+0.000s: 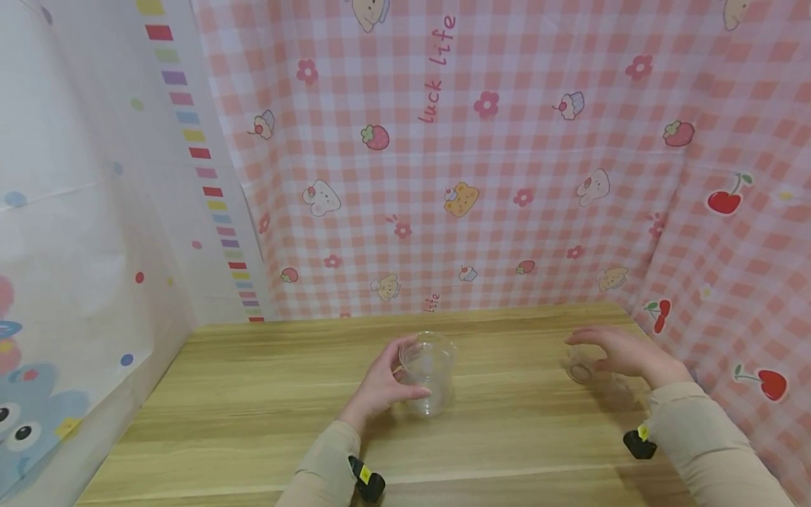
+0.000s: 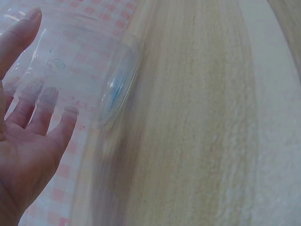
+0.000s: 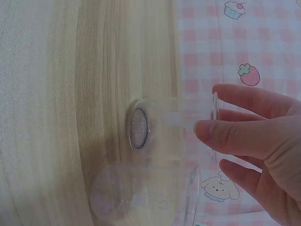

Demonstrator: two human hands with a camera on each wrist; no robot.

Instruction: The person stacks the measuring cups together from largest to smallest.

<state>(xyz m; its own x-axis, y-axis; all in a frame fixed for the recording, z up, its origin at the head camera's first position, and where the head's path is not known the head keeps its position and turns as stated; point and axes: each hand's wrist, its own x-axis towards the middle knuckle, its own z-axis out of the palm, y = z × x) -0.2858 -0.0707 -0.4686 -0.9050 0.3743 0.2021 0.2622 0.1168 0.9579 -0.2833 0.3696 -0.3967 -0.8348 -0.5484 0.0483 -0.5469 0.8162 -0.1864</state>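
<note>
Near the middle of the table in the head view, my left hand (image 1: 383,384) holds a large clear plastic cup (image 1: 431,377), thumb along its near side and fingers round its far side. Those fingers show through the clear wall of the cup (image 2: 89,61) in the left wrist view. On the right, my right hand (image 1: 621,354) is at a smaller clear cup (image 1: 579,369). Its thumb and fingers grip the rim from above in the right wrist view, with the cup (image 3: 138,128) upright and its base close over the wood.
Another clear cup (image 3: 141,197) with faint markings stands beside the smaller one in the right wrist view. The wooden table (image 1: 253,401) meets a pink checked cloth (image 1: 405,232) at the back and right. A white dotted cloth (image 1: 95,211) hangs on the left.
</note>
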